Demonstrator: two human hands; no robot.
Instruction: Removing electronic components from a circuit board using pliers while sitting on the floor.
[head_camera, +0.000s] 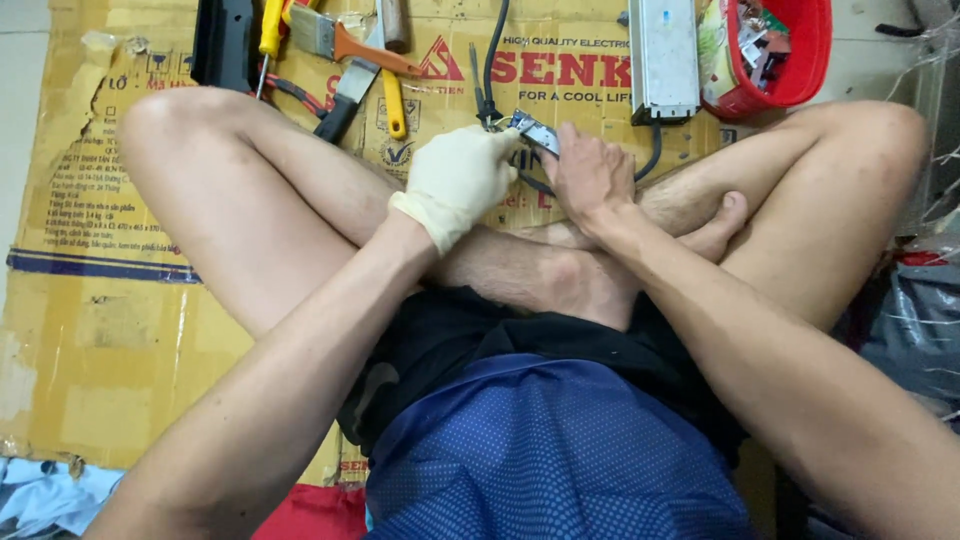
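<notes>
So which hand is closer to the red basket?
Right. The bare right hand sits below-left of the red basket; the gloved left hand is farther left.

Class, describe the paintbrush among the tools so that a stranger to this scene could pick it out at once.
Start at the flattened cardboard sheet on the floor and go to its top edge, above the person's knee. Among the tools there lies the paintbrush. Unlike the yellow-handled screwdriver beside it, it has an orange handle and a flat, pale bristle head.
</notes>
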